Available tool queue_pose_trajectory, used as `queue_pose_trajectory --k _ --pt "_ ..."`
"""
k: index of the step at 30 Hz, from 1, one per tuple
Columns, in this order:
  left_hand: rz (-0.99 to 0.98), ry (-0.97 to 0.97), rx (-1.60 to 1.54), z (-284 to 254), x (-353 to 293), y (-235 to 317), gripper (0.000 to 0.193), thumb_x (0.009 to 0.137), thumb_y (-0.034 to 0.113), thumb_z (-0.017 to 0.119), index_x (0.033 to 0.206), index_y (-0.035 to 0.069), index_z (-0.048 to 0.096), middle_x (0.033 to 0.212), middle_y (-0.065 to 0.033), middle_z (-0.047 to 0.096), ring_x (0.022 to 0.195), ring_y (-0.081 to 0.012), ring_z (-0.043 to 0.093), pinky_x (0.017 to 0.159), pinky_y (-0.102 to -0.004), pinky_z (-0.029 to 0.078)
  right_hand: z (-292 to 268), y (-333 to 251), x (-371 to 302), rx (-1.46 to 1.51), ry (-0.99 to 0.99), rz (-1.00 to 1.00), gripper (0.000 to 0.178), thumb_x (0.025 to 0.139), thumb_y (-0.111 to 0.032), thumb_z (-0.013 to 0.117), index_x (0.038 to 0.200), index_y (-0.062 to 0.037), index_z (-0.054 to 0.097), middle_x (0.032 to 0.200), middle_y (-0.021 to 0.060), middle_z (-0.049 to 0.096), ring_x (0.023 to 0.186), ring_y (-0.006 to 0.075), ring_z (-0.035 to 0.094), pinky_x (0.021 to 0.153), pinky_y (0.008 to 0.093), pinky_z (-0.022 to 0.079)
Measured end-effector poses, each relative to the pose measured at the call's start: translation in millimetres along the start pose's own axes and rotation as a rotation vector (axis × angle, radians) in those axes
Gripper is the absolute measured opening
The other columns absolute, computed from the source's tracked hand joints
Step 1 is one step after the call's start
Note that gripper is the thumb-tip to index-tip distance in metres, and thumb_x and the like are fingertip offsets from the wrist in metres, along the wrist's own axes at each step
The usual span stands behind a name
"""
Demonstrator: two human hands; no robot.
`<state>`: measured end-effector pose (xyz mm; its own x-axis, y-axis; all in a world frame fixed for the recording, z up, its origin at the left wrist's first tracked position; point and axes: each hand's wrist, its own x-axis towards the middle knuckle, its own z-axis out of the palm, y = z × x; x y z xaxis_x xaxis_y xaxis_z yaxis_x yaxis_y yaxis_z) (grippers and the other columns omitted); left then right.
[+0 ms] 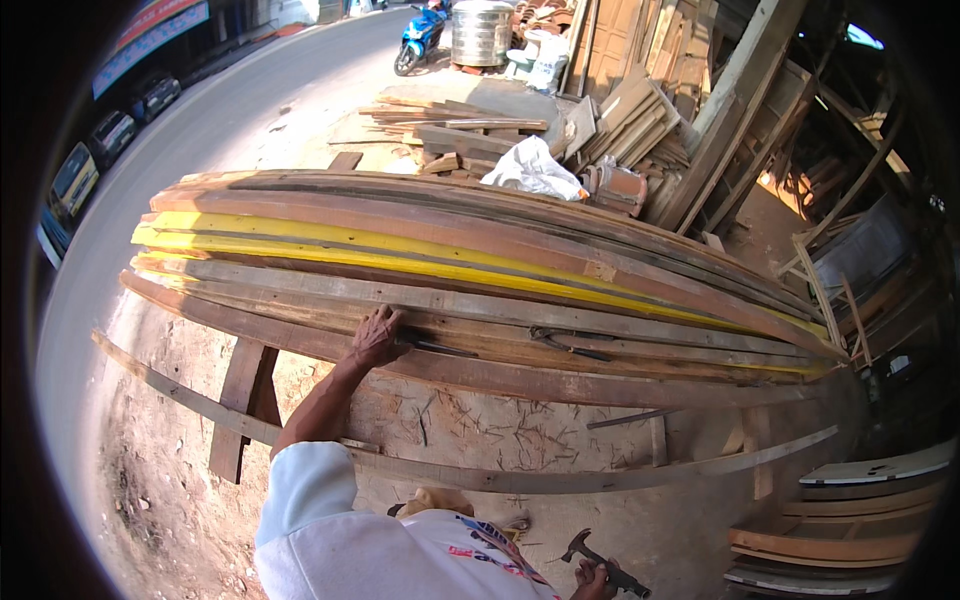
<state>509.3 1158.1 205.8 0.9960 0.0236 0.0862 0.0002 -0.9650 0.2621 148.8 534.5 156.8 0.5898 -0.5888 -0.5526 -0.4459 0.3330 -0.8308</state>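
My left hand (378, 338) reaches forward onto a stack of long planks. Its fingers are bent over the edge of a brown wooden plank (470, 338). Just right of these fingers lies a thin dark bar-like thing (440, 347), partly in shadow; its kind and whether I touch it cannot be made out. Low in the view, close to my body, my right hand (593, 578) is closed on the dark handle of a claw hammer (582, 546), its head pointing up and left. A pair of pincers (568, 342) with long handles rests on the planks farther right.
Two yellow-painted boards (330, 236) run along the stack. Below it, a long narrow board (520, 481) lies across supports, one a short upright timber (240, 400). More boards (830, 540) are piled at lower right. A white sack (533, 168) and scrap wood sit behind; a road (240, 110) passes at left.
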Motion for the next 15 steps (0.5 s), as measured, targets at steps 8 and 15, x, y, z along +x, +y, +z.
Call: queue_pose_trajectory --k 8,15 --pt "0.124 -0.005 -0.156 -3.2 -3.4 -38.7 0.057 0.077 0.038 0.086 0.117 0.008 0.059 0.117 -0.0201 0.057 0.108 -0.0425 0.061 0.086 -0.0511 0.053 99.4 -111.1 -100.1 0.69 -0.506 -0.172 0.06 0.098 -0.034 0.067 0.145 0.0004 0.051 0.126 0.0249 0.067 0.11 0.039 0.067 0.095 0.0493 0.052" --pt "0.071 0.154 -0.34 -50.3 -61.8 16.1 0.034 0.084 0.023 0.08 0.1 0.0 0.061 0.104 -0.0208 0.058 0.093 -0.0433 0.06 0.08 -0.0486 0.052 101.7 -119.1 -104.4 -0.032 -0.461 -0.298 0.038 0.093 -0.015 0.067 0.126 -0.0023 0.054 0.104 0.0202 0.069 0.088 0.028 0.072 0.069 0.0362 0.061"
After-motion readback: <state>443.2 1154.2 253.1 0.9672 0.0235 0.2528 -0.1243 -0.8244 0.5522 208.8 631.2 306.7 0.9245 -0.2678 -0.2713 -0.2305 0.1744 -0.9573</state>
